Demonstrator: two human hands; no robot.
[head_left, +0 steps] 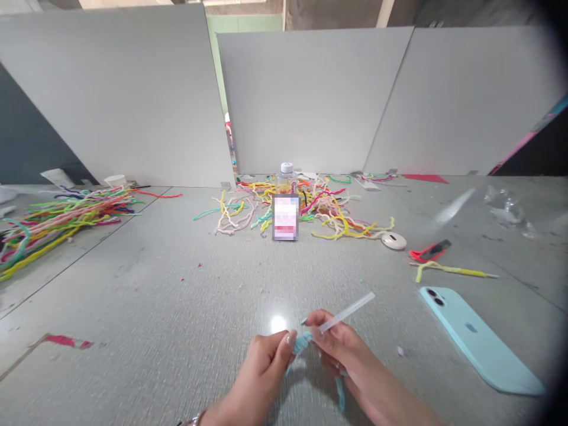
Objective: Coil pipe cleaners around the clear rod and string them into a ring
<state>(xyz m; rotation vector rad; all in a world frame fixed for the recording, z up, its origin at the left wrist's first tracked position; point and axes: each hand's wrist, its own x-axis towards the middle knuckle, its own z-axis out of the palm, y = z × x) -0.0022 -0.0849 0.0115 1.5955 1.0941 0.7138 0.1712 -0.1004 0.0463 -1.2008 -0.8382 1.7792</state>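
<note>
A translucent white stick [350, 310] slants up to the right out of my right hand [339, 343], whose fingers are closed around its lower part. Light-blue yarn [302, 342] is wound in tight coils at the stick's lower end, between my two hands. The thumb and fingers of my left hand [268, 358] pinch the left side of these coils. A loose tail of the same yarn hangs below my right hand. Whether the stick runs on inside the coils is hidden.
Colourful yarn strands [80, 222] lie at the left, more behind a bottle [287, 177]. A blurred upright screen or card [285, 219] stands before it. To the right are a blue phone [479, 337], a white round case [393, 241], a red-and-black tool [430, 251] and a yellow-wrapped stick [461, 271].
</note>
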